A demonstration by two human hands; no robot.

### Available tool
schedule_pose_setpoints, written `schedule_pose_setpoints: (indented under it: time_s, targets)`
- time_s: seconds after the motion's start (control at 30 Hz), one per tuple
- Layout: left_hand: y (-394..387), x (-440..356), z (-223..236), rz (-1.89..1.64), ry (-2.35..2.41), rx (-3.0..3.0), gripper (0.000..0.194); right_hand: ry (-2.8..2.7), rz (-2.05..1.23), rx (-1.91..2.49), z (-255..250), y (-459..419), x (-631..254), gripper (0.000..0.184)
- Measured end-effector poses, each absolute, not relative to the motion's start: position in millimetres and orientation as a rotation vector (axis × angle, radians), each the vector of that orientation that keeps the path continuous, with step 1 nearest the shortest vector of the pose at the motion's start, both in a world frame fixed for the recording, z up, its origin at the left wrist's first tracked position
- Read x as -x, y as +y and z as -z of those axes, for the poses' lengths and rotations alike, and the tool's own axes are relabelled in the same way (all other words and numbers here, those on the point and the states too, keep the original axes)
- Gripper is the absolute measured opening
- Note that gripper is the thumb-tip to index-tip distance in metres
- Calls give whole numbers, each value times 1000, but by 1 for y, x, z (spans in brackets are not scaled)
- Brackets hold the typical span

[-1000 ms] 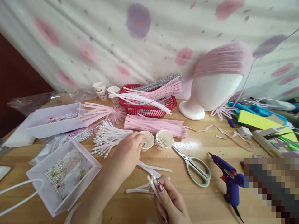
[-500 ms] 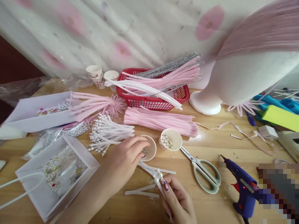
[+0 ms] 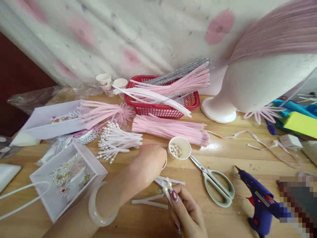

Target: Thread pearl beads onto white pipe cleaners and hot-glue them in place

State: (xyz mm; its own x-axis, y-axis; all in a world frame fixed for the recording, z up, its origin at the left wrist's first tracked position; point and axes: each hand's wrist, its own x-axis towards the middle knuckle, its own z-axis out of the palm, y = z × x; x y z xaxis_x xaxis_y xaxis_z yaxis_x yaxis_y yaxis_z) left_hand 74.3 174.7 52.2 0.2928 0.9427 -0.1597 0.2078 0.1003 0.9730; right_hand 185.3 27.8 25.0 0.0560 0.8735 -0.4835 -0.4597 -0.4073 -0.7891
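My left hand (image 3: 148, 163) reaches over a small paper cup (image 3: 164, 164) and covers most of it; its fingertips dip inside and are hidden. A pale bangle (image 3: 99, 211) sits on that wrist. My right hand (image 3: 187, 213) is low in the view, pinching a white pipe-cleaner stem tipped with pearls (image 3: 166, 189). A second paper cup (image 3: 178, 148) with white pearls stands just right of my left hand. More white stems (image 3: 150, 201) lie on the wooden table (image 3: 223, 218) between my hands. A pile of pearl-tipped stems (image 3: 114, 142) lies to the left.
Green-handled scissors (image 3: 215, 185) and a blue glue gun (image 3: 260, 201) lie to the right. A red basket (image 3: 158, 107) of pink and silver stems, a pink bundle (image 3: 170, 127), a white foam head (image 3: 260, 86), two trays of beads (image 3: 66, 178) and spare cups (image 3: 105, 82) surround them.
My left hand has pushed further over and into the near cup, hiding it. The right hand with its stem barely shifted. The view moved closer, and the bangle came into sight.
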Motion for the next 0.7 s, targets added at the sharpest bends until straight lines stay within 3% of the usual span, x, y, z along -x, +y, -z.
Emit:
schedule_pose_setpoints:
  time_s: [0.1, 0.33, 0.47, 0.7]
  targets:
    - [174, -79, -69, -604, 1186, -1621, 49, -467, -1576, 1219, -24, 27, -186, 49]
    - [165, -52, -97, -571, 1175, -1796, 23, -507, -1450, 1257, -30, 28, -182, 46]
    - [133, -25, -88, -811, 1093, -1191, 12, -567, -1467, 1262, -42, 32, -173, 47]
    - [97, -4, -56, -944, 940, -439, 36, -873, -1424, 1359, -49, 35, -150, 42]
